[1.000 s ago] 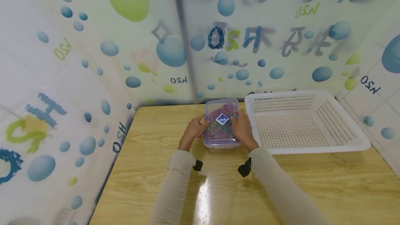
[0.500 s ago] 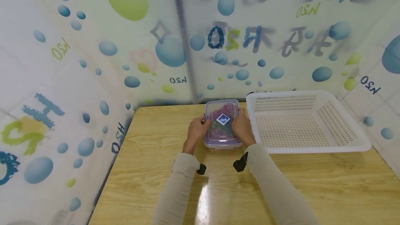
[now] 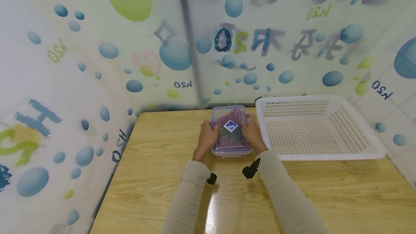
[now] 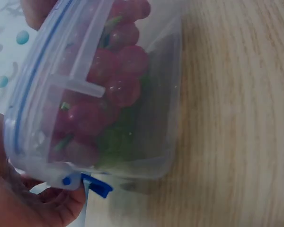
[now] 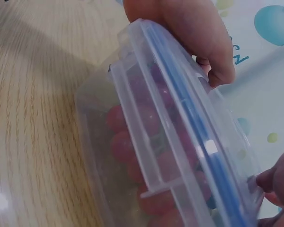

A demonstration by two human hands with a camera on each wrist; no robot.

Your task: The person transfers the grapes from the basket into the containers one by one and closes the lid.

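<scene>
A clear plastic food container [image 3: 229,151] with a blue-edged lid and a blue-and-white diamond label stands on the table. Red grapes [image 4: 124,90] show through its wall, with something green among them. My left hand [image 3: 208,136] grips its left side, thumb on the lid's edge. Near those fingers a blue-tipped latch [image 4: 97,185] sticks outward in the left wrist view. At the opposite side my right hand [image 3: 252,133] holds the lid's edge, its thumb on top. The undersides of the right fingers are hidden in the head view.
A white perforated plastic basket [image 3: 302,136] stands close to the right of the container. The wooden table [image 3: 156,176] meets a bubble-printed wall covering [image 3: 156,93] at the back and left. Dark devices sit at both wrists.
The left forearm has swung right, and the left hand sits closer against the container's side. The right fingers have shifted slightly along the edge. The container stays nearly in place.
</scene>
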